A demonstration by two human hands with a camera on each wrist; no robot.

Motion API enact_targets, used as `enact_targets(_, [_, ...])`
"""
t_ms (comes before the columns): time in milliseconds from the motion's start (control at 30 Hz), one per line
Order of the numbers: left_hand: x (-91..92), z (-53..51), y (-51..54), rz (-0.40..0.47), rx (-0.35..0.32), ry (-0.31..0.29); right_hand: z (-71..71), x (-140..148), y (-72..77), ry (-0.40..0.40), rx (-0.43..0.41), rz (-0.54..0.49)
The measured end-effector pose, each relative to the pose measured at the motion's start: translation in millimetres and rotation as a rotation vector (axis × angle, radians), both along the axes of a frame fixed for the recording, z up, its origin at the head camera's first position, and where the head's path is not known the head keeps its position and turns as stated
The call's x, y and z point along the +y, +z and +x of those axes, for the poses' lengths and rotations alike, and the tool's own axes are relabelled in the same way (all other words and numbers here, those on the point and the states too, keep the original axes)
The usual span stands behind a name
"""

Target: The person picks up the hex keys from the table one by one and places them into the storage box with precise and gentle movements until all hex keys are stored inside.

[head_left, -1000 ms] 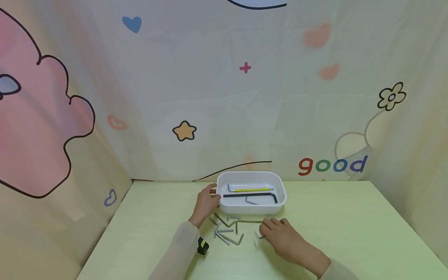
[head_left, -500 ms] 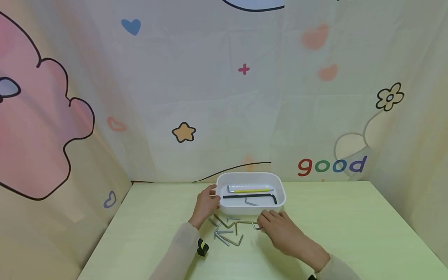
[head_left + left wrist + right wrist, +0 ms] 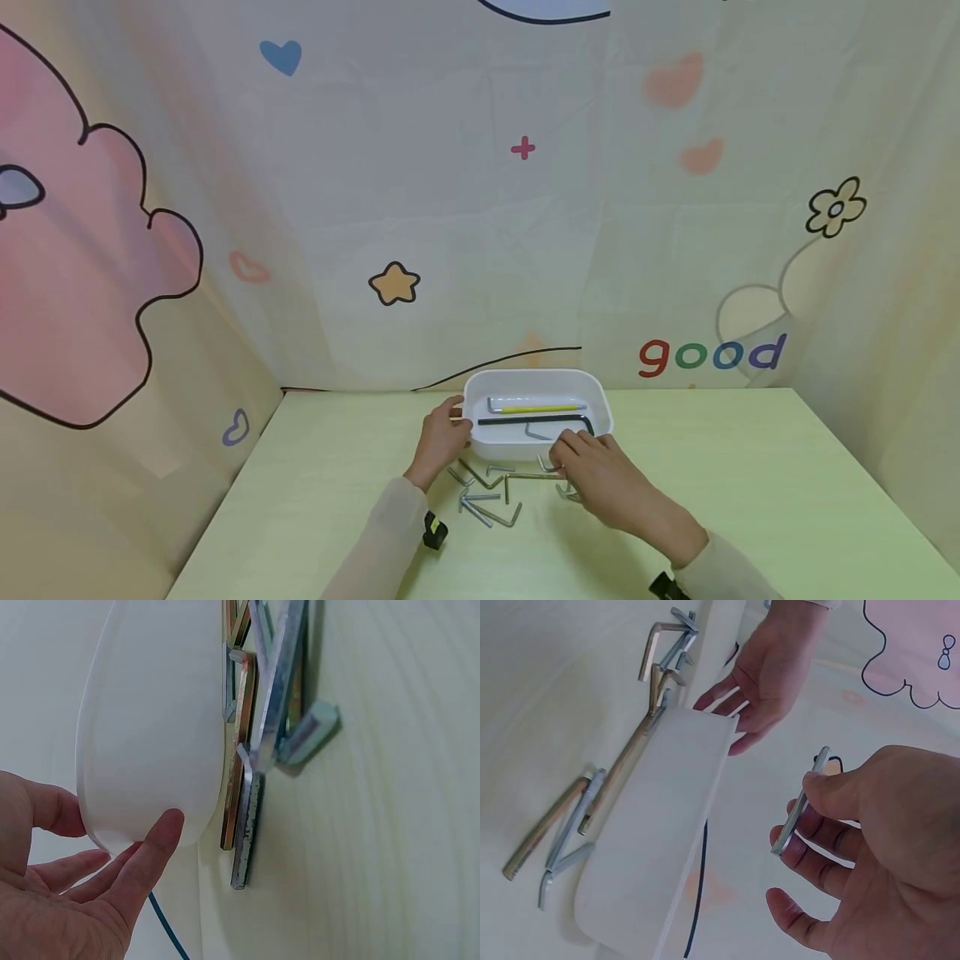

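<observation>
My left hand (image 3: 441,435) grips the left end of a white plastic tray (image 3: 154,712), with fingers at its rim and against its outer wall. Thumb and fingertips of my right hand (image 3: 603,479) pinch a small silver hex key (image 3: 801,802), raised above the table at the tray's front edge. Inside the tray lie a yellow-sleeved hex key (image 3: 536,409), a long black hex key (image 3: 525,419) and a small silver one. In front of it, several loose hex keys (image 3: 480,497), silver and brass-coloured, are scattered on the table; my right hand partly hides some.
The pale green table (image 3: 337,500) spreads out on both sides of the tray. A printed curtain (image 3: 480,208) hangs behind the table and along its sides. Each wrist wears a small black device; the left one (image 3: 434,531) shows beside the sleeve.
My right hand has lifted a small silver hex key off the table and carried it away from me, up to the tray's front rim. The left hand has stayed on the tray.
</observation>
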State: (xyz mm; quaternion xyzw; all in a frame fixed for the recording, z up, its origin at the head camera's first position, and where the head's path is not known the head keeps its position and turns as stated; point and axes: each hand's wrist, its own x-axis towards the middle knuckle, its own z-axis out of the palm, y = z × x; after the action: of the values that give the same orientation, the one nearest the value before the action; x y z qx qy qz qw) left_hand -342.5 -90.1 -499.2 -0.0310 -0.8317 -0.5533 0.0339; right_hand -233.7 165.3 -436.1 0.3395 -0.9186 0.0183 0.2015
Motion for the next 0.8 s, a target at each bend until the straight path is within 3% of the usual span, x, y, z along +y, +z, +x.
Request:
enact_targets(467, [-0.7, 0.6, 0.1, 0.009, 0.013, -0.008, -16.2, -2, 25.2, -0.005, 0.040, 0.019])
enact_targets(800, [-0.3, 2.5, 2.0, 0.006, 0.014, -0.007, -24.5, -6, 33.2, -0.020, 0.011, 0.014])
